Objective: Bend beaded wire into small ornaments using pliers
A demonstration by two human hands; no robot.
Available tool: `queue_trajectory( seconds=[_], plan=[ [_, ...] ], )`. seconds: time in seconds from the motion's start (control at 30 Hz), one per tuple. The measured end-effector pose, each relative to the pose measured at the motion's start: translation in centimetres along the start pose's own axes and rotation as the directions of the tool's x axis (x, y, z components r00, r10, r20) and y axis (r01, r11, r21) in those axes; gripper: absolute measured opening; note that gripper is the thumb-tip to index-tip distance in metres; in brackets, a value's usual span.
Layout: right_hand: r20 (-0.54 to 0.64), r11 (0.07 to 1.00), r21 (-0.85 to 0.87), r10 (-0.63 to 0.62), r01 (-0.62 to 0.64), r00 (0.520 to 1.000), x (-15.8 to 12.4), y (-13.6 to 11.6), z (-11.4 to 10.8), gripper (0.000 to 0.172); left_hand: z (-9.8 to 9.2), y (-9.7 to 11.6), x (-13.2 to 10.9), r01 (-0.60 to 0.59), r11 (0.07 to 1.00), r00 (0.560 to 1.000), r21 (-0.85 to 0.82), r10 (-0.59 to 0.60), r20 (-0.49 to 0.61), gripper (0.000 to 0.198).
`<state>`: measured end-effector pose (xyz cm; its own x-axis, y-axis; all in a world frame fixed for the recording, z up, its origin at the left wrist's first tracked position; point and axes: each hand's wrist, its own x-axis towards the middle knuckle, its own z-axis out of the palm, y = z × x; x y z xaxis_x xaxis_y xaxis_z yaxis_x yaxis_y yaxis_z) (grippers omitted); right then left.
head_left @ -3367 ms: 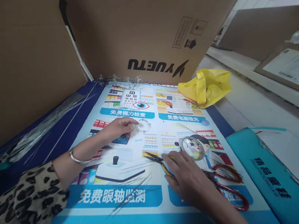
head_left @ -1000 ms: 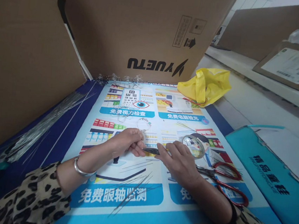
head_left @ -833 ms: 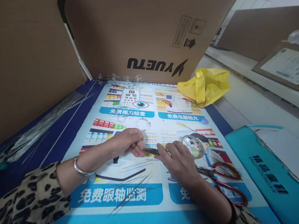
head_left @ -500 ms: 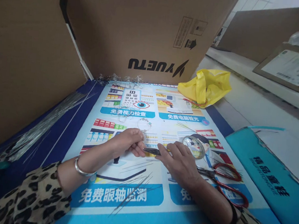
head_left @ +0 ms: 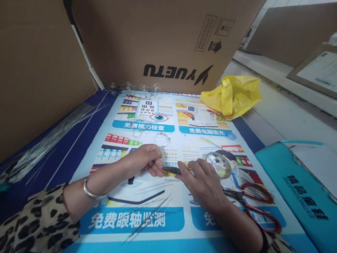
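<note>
My left hand [head_left: 143, 160] is closed, pinching a small clear piece I cannot make out, just below a beaded ring [head_left: 162, 140] lying on the printed mat [head_left: 135, 219]. My right hand [head_left: 203, 181] is wrapped round small pliers [head_left: 172, 169] with yellow handles, whose dark jaws meet the left fingertips. A bundle of thin steel wires [head_left: 148, 210] lies on the mat in front of both hands. A silver bangle sits on my left wrist.
Red-handled scissors [head_left: 256, 208] and a round lens [head_left: 219, 164] lie right of my right hand. A large cardboard box [head_left: 153, 33] stands behind, a yellow bag [head_left: 232, 96] beside it. Long wires [head_left: 48, 138] lie left; a teal bag [head_left: 305, 191] lies right.
My left hand came back from the beaded ring and my right hand lifted the pliers off the mat; since a second ago the hands have held still, meeting at the jaws.
</note>
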<state>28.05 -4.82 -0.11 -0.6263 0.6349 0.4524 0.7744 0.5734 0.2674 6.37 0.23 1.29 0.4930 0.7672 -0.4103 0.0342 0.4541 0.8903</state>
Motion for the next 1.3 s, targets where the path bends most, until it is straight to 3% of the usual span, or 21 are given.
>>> queue_trajectory(
  seconds=[0.43, 1.3],
  plan=[
    [0.003, 0.999, -0.049, -0.003, 0.003, 1.0, 0.0, -0.2, -0.16, 0.031, -0.08, -0.1, -0.05, -0.005, 1.0, 0.999, 0.004, 0.005, 0.036, 0.025],
    [0.076, 0.999, 0.053, -0.014, 0.01, 0.997, 0.09, -0.17, -0.16, 0.03, 0.08, -0.11, -0.06, -0.026, 0.998, 0.998, 0.049, 0.024, 0.055, 0.021]
  ],
)
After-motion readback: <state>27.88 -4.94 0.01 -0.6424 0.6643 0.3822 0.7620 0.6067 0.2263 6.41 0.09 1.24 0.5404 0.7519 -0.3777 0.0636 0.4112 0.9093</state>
